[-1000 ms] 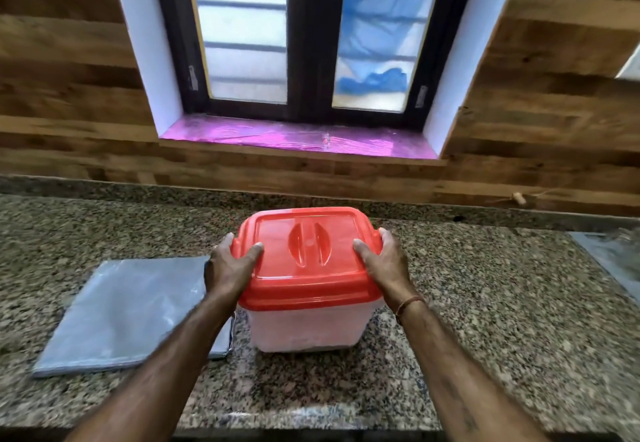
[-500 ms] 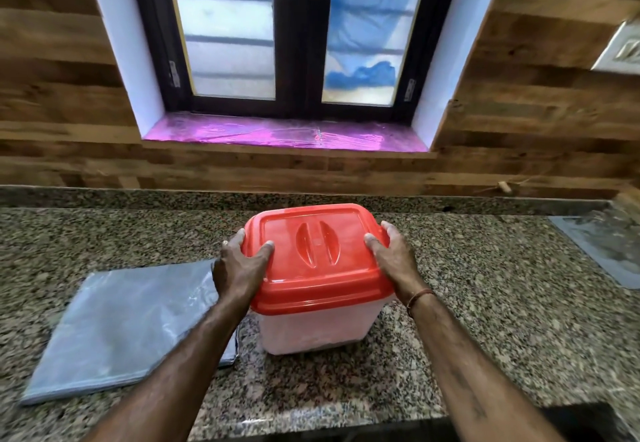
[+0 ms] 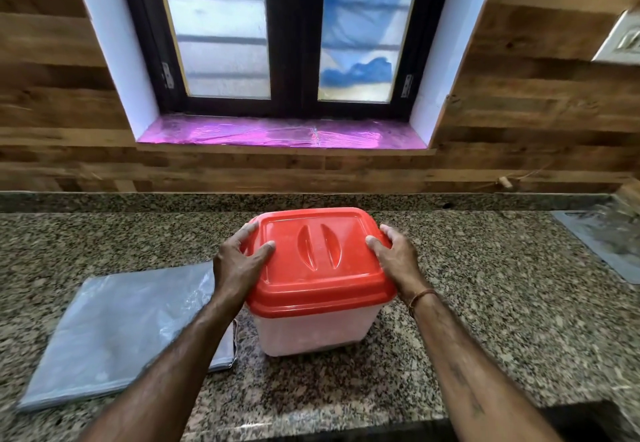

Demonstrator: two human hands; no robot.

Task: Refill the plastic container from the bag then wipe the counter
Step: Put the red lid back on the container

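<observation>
My left hand (image 3: 239, 261) and right hand (image 3: 398, 263) clasp the red lid (image 3: 318, 261) shut on the translucent container (image 3: 317, 332), its contents indiscernible.

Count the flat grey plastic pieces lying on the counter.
2. Left grey piece lies beside the container, partly under the forearm; right grey piece sits far right, cut by the frame. More may be off-frame.

Both arms stretched forward: I've got my left hand (image 3: 239, 263) and right hand (image 3: 398, 261) gripping opposite edges of the red lid (image 3: 318, 268), thumbs on top, fingers (image 3: 247, 230) curled over the sides.
</observation>
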